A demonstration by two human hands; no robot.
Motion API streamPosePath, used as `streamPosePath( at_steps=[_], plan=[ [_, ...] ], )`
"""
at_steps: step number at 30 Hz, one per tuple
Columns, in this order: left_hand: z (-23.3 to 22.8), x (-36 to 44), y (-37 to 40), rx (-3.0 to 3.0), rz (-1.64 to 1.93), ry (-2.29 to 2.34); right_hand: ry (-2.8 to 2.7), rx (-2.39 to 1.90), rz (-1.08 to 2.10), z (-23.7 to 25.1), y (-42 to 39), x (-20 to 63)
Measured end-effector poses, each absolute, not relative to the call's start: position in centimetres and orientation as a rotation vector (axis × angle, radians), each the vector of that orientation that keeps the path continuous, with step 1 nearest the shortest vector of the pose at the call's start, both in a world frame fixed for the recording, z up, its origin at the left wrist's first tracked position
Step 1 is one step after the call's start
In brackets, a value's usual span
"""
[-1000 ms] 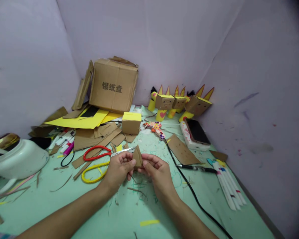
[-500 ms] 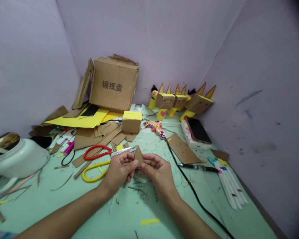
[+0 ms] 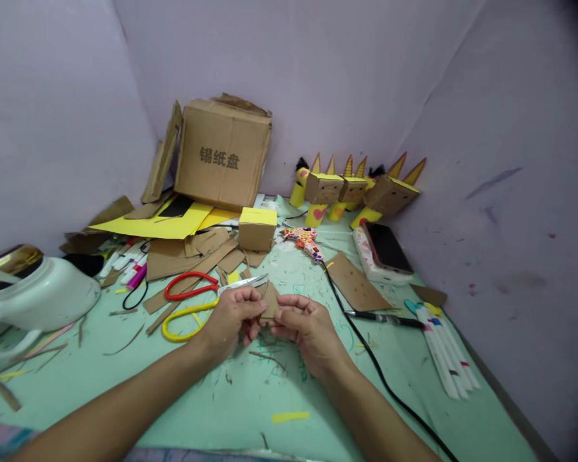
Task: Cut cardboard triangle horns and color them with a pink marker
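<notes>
Both of my hands pinch a small brown cardboard triangle (image 3: 270, 299) just above the green mat. My left hand (image 3: 231, 322) grips its left edge with thumb and fingers, and my right hand (image 3: 304, 328) grips its right edge. Right behind them lie scissors (image 3: 207, 290) with one red and one yellow handle loop, blades pointing toward the triangle. A small cardboard cube with a yellow top (image 3: 256, 229) stands a little farther back.
A large cardboard box (image 3: 224, 156) and yellow sheets (image 3: 164, 224) sit at the back left, cardboard figures (image 3: 356, 191) at the back. A phone (image 3: 386, 248), glue gun (image 3: 306, 240) with black cord (image 3: 366, 356), markers (image 3: 446, 350), cardboard sheet (image 3: 354, 285) lie right; a white appliance (image 3: 33, 292) left.
The hands with the triangle have lowered slightly and the triangle now tilts flatter between the fingers. The camera view has shifted a little.
</notes>
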State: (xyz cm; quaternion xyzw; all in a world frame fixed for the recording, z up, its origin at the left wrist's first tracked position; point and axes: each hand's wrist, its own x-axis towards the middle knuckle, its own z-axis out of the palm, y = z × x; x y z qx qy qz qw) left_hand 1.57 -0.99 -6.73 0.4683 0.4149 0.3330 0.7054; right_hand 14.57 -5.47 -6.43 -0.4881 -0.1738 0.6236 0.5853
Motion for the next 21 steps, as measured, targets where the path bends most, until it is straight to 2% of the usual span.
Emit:
streamPosePath(
  at_steps=[21],
  plan=[
    [-6.22,1.12,-0.91,1.184,0.726,0.916,-0.482,-1.130,1.396,-6.90,-5.47,14.70]
  ],
)
